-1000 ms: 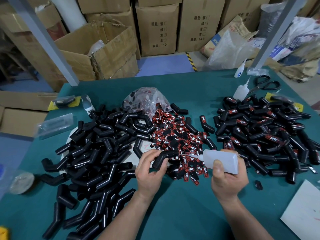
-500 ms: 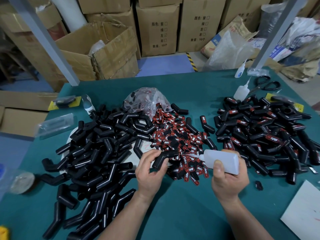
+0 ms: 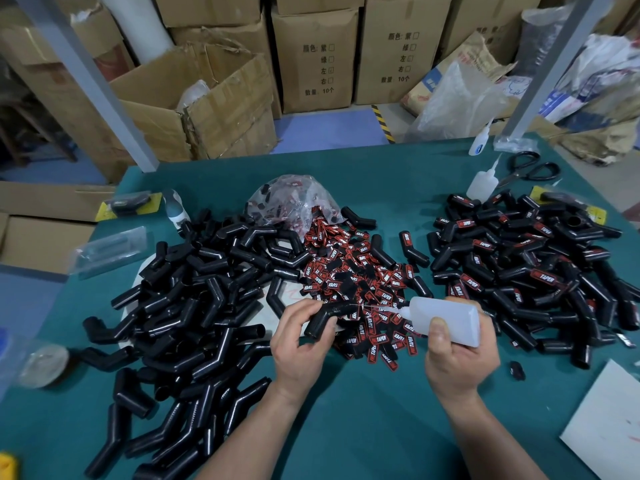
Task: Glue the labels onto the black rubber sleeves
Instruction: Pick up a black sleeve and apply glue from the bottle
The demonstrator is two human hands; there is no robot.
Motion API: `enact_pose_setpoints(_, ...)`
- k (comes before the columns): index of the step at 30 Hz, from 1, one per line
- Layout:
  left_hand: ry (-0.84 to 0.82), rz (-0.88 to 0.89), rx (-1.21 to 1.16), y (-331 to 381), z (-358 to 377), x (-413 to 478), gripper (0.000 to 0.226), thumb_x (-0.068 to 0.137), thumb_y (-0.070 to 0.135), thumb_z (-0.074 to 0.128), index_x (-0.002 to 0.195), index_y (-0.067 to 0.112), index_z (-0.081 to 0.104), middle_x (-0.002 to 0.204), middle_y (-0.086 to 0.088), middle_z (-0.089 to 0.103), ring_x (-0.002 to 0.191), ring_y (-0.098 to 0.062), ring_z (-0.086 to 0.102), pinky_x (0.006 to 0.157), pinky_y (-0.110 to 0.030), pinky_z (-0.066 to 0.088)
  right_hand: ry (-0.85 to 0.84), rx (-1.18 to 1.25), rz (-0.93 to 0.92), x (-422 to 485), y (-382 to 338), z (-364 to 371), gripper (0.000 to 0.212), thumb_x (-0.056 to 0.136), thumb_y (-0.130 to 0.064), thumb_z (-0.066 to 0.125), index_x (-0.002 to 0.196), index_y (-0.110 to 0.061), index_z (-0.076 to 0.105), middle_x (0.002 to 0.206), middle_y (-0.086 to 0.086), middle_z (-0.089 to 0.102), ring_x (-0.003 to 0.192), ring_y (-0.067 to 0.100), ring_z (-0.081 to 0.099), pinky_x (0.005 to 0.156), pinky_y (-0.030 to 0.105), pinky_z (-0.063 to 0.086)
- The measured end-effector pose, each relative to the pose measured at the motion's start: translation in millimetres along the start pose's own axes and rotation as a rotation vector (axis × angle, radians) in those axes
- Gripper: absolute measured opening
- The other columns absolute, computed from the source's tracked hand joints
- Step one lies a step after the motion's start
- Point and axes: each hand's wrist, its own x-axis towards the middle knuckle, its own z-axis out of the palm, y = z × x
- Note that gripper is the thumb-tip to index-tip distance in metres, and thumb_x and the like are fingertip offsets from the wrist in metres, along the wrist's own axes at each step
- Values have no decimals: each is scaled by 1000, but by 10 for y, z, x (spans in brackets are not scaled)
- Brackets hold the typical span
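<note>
My left hand (image 3: 300, 344) grips a bent black rubber sleeve (image 3: 325, 319) above the green table (image 3: 363, 420). My right hand (image 3: 457, 355) holds a white glue bottle (image 3: 446, 318) tipped sideways, its thin nozzle reaching to the sleeve's upper end. A heap of red and black labels (image 3: 360, 271) lies just behind both hands. A large pile of bare black sleeves (image 3: 187, 306) spreads to the left. A pile of labelled sleeves (image 3: 533, 258) lies on the right.
A clear bag of labels (image 3: 294, 202) sits behind the label heap. Two more glue bottles (image 3: 481, 183) and scissors (image 3: 533, 169) are at the far right. White paper (image 3: 609, 434) lies at the near right corner. Cardboard boxes (image 3: 311, 57) stand beyond the table.
</note>
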Motion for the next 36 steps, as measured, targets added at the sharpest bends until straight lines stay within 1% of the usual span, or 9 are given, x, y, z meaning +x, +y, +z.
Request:
enact_pose_setpoints(5, 0, -2, 16, -10, 1, -2, 27, 96, 29, 75, 112, 8, 70, 111, 3, 68, 99, -20, 71, 90, -36, 59, -10, -46, 20, -37, 15, 25, 42, 94, -49, 64, 98, -8, 56, 103, -28, 63, 82, -4, 61, 64, 11, 46)
enact_pose_setpoints(8, 1, -7, 11, -3, -6, 12, 26, 96, 30, 74, 111, 9, 70, 110, 2, 68, 99, -20, 70, 91, -33, 58, -3, -48, 13, -42, 21, 11, 39, 94, -49, 63, 98, -11, 57, 103, -28, 63, 82, -5, 61, 66, 10, 45)
enact_pose_setpoints(12, 7, -24, 29, -10, -2, 7, 31, 95, 27, 75, 104, -2, 72, 105, -8, 70, 99, -19, 70, 91, -35, 58, 11, -11, 16, -24, 8, 7, 22, 94, -51, 64, 101, -30, 59, 100, -27, 63, 81, -2, 60, 66, 13, 45)
enact_pose_setpoints(17, 8, -27, 55, -26, -9, -5, 30, 90, 19, 78, 102, -7, 72, 103, -12, 70, 97, -22, 70, 90, -37, 58, 9, -10, -14, 33, -2, -4, 15, 95, -50, 63, 105, -39, 60, 100, -27, 63, 81, -3, 60, 67, 12, 45)
enact_pose_setpoints(23, 12, -31, 23, -7, -3, 3, 24, 94, 26, 75, 111, 9, 68, 104, -10, 70, 98, -23, 70, 89, -39, 58, 5, -31, 30, -24, 84, -13, 20, 89, -34, 64, 102, -20, 58, 99, -29, 62, 82, -4, 59, 69, 12, 45)
enact_pose_setpoints(25, 15, -33, 24, -14, -2, 6, 24, 93, 24, 76, 111, 10, 68, 105, -9, 70, 99, -23, 70, 89, -40, 58, 4, -35, 24, -24, 80, -9, 24, 92, -42, 65, 103, -22, 58, 99, -29, 62, 81, -3, 59, 69, 12, 44)
enact_pose_setpoints(29, 11, -32, 34, -14, -8, 1, 24, 92, 23, 77, 111, 9, 70, 106, -7, 69, 98, -25, 71, 87, -42, 59, 12, -44, 37, -30, 66, -1, 39, 93, -50, 63, 99, -13, 57, 99, -26, 62, 81, -1, 59, 69, 13, 45)
enact_pose_setpoints(34, -2, -11, 44, 7, -11, 3, 30, 94, 25, 75, 106, -2, 71, 107, -8, 69, 97, -24, 70, 89, -40, 59, 19, -36, 33, -18, 30, 13, 36, 94, -49, 63, 101, -14, 57, 101, -28, 62, 83, -3, 59, 69, 12, 45)
enact_pose_setpoints(36, -14, -6, 47, 17, -13, 6, 28, 91, 21, 77, 107, -2, 71, 109, -6, 69, 98, -22, 70, 91, -38, 59, 27, -35, 32, -12, 18, 11, 31, 94, -50, 63, 104, -21, 58, 101, -29, 62, 83, -3, 60, 69, 12, 45)
